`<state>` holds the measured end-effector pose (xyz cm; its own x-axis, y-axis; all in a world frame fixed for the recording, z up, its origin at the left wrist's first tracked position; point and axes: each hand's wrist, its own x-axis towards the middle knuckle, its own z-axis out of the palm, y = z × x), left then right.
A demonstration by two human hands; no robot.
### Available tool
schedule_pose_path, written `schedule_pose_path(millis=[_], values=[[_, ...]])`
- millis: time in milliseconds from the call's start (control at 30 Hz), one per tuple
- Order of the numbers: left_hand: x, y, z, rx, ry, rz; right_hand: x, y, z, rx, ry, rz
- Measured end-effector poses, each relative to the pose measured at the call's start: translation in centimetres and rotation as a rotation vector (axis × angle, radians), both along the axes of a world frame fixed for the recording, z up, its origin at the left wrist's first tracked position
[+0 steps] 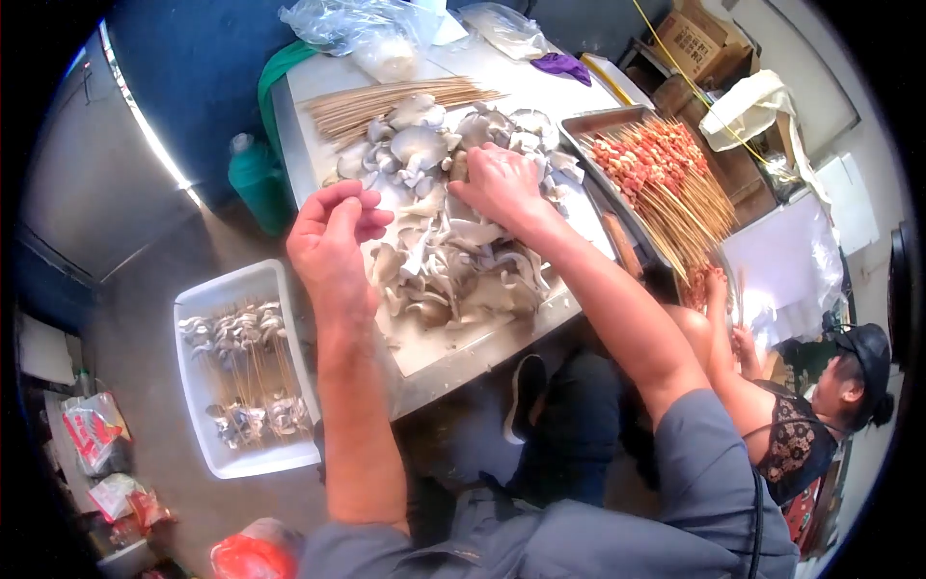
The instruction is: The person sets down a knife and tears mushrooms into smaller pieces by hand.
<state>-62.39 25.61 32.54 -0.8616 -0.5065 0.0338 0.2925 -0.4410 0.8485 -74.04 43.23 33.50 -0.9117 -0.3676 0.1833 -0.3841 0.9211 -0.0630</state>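
Observation:
My left hand (338,232) is raised over the left edge of the table, its fingers loosely curled and apart, with nothing visible in them. Across the pile, my right hand (502,179) reaches down with bent fingers, closed on an oyster mushroom (459,166) at its fingertips; the grip is partly hidden. Grey-capped oyster mushrooms (420,147) lie behind and between the hands, and torn mushroom pieces (453,261) are heaped nearer me. Thin wooden skewers (386,104) lie in a bundle at the back of the white table (323,159).
On the floor at left stands a white bin (183,386) with mushroom skewers. A metal tray (593,121) of meat skewers (666,159) sits on the right, where another person (801,425) works. Plastic bags (362,29) and a green bottle (256,183) are farther back.

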Motion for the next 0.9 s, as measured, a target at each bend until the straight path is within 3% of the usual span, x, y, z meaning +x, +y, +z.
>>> schedule_pose_path(millis=[233, 367, 433, 467, 533, 667, 800, 900], values=[[-0.9, 0.0, -0.4, 0.003, 0.003, -0.066, 0.1, 0.1, 0.2, 0.063, 0.019, 0.034], [-1.4, 0.2, -0.4, -0.048, -0.003, -0.064, 1.4, 1.2, 1.9, -0.207, 0.011, -0.012], [-1.5, 0.6, -0.3, -0.281, -0.013, -0.047, 1.9, 1.6, 2.6, -0.453, -0.04, 0.022], [-1.7, 1.0, -0.3, -0.28, -0.012, -0.048, 2.2, 1.7, 2.9, -0.453, -0.038, 0.022], [-2.0, 2.0, -0.3, -0.354, 0.114, -0.034, 3.6, 1.6, 4.2, -0.853, -0.424, 0.052], [-2.0, 1.9, 0.1, -0.519, 0.219, -0.151, 6.2, 1.2, 6.3, -1.003, -0.775, 0.186], [-1.1, 0.6, 0.2, -0.309, 0.196, -0.44, 6.7, 1.7, 5.6, -1.103, -0.891, 0.289], [-0.4, 0.6, 0.7, -0.284, 0.095, -0.399, 6.8, 2.8, 4.1, -1.226, -0.917, 0.24]])
